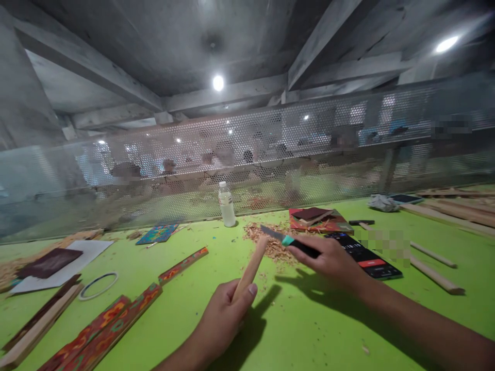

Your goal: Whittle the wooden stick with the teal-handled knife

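My left hand is wrapped round a pale wooden stick, whose free end points up and away from me. In my right hand is a knife with a black and teal handle. Its blade extends to the left, just beyond the stick's tip; whether they touch I cannot tell. Curled wood shavings lie heaped on the green table behind both tools. A phone with a lit screen rests beside my right hand.
A water bottle stands near the perforated metal screen. Painted wood strips and a white ring lie at left. Sandpaper sheets are behind the shavings. A hammer and wooden rods lie at right.
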`<state>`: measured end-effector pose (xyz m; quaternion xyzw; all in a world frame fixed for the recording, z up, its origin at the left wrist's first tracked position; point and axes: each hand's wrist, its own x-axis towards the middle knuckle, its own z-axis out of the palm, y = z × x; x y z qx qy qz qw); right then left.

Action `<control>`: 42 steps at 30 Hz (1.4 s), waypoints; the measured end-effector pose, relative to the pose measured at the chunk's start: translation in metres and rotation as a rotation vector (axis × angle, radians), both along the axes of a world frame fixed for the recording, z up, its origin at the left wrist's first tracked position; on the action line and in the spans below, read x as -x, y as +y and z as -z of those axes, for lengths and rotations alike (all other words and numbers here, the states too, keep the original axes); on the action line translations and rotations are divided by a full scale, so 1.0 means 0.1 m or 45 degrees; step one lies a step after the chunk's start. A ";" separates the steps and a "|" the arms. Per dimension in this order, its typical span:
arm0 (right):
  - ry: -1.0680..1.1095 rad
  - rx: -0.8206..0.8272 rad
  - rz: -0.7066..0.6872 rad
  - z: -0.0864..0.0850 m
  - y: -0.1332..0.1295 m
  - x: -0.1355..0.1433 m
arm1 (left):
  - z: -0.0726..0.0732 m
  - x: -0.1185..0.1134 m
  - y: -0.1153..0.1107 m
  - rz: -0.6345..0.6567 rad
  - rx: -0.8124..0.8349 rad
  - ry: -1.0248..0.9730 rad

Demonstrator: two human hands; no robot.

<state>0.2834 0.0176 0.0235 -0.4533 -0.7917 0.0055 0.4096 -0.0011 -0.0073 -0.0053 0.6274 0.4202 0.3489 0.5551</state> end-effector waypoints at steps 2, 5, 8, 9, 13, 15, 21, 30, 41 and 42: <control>0.080 -0.042 0.116 -0.02 0.03 -0.07 | -0.01 0.00 -0.01 -0.004 -0.022 0.021; 0.117 -0.072 0.159 -0.03 0.03 -0.09 | -0.01 -0.01 -0.01 -0.011 -0.051 0.046; 0.035 -0.041 0.024 -0.02 -0.02 0.01 | 0.00 -0.01 -0.01 -0.015 -0.070 0.069; -0.005 -0.012 -0.030 -0.01 -0.04 0.05 | 0.00 -0.02 -0.01 -0.019 -0.076 0.075; -0.085 0.063 -0.138 0.04 -0.08 0.17 | 0.00 -0.01 -0.04 -0.026 -0.143 0.147; -0.091 0.079 -0.160 0.06 -0.08 0.18 | -0.01 0.00 -0.05 -0.022 -0.193 0.211; -0.093 0.082 -0.144 0.06 -0.08 0.18 | -0.05 0.01 -0.05 -0.011 -0.243 0.297; 0.051 0.023 0.125 0.06 0.07 -0.06 | -0.05 -0.02 -0.07 -0.029 -0.271 0.257; 0.053 0.137 0.084 0.05 0.05 0.00 | -0.02 0.00 -0.04 -0.056 -0.224 0.248; 0.067 0.132 0.089 0.05 0.04 0.00 | -0.02 -0.01 -0.04 -0.061 -0.226 0.258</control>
